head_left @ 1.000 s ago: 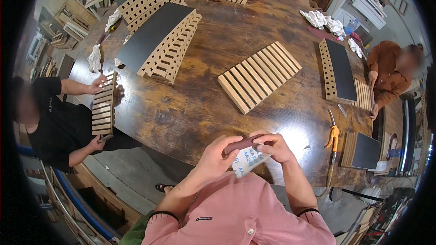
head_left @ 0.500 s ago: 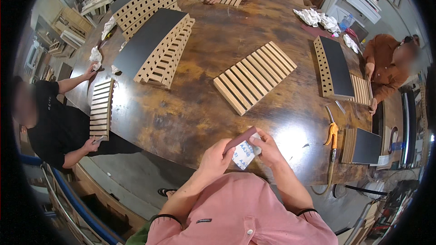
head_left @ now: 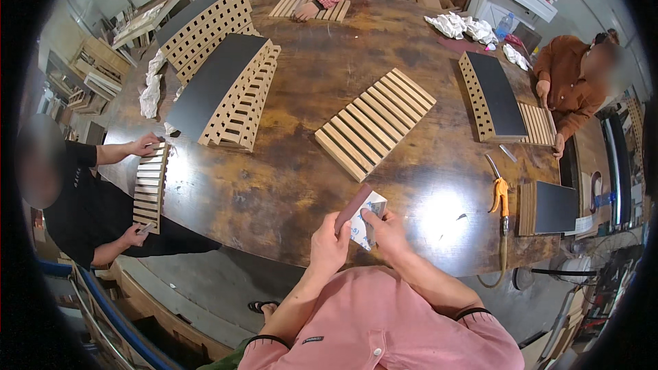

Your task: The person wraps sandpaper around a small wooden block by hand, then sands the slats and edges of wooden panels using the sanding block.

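Over the table's near edge, my left hand [head_left: 330,241] and my right hand [head_left: 388,234] are both closed on a folded piece of sandpaper [head_left: 360,229]. Its white printed back faces up, and the dark red-brown grit side shows along the left fold. My right thumb presses on the white back near the right edge; my left fingers wrap round the brown fold. Just beyond my hands, a slatted wooden panel [head_left: 375,122] with dark gaps lies diagonally on the brown table [head_left: 274,192], apart from the sandpaper.
Black-topped slatted panels [head_left: 223,79] are stacked at left, more panels [head_left: 495,96] at right. An orange air gun [head_left: 500,193] with a hose lies beside small dark-faced boards [head_left: 548,207]. Three co-workers handle slatted panels around the table. White rags [head_left: 462,27] lie at the back.
The sandpaper has been turned and folded further in my hands, its right part now bent up. My view has shifted slightly. The left co-worker's far hand has moved onto their panel's end.
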Demonstrator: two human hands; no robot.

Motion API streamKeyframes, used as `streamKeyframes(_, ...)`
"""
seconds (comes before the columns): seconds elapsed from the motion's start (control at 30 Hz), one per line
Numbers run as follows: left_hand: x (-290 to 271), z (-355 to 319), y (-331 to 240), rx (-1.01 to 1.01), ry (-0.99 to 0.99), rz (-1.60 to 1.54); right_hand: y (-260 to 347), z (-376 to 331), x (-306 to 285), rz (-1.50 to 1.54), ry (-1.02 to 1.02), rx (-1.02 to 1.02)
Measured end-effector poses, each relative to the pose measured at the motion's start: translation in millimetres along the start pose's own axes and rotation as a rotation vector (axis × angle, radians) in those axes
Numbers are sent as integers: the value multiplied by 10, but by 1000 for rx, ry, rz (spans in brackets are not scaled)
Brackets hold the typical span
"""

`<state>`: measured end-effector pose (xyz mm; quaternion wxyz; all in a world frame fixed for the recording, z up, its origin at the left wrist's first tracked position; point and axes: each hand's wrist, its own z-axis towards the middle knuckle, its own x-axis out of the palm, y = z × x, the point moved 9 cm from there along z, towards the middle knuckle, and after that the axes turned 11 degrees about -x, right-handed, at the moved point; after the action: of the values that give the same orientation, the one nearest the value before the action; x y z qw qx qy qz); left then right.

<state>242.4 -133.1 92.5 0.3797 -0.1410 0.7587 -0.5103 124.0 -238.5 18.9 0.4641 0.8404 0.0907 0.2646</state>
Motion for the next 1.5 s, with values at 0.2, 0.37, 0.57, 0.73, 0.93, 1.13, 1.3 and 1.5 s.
streamKeyframes(0.2, -66, -31, -206, 285, -255, 263, 57, 59, 122, 58, -32, -21)
streamKeyframes(0.37, -45, -45, -530, 542, -354, 650, 166, 90, 131, 114, -15, 73)
streamKeyframes(0.57, 153, -148, -794, 599, -226, 743, 335, 146, 122, 148, 62, -4)
streamKeyframes(0.73, 127, -76, -706, 487, -79, 533, 262, 199, -62, 110, 60, -30)
streamKeyframes(0.93, 152, 61, -348, 19, 51, -45, 243, 202, 67, 197, 110, -54)
streamKeyframes(1.13, 74, -49, -477, 600, -254, 490, 104, 204, 14, 43, 90, -7)
streamKeyframes(1.3, 81, -113, -476, 673, -275, 567, 178, 117, 24, 137, 105, -18)
streamKeyframes(1.5, 117, -183, -616, 678, -155, 479, 317, 122, 29, 48, 143, -115)
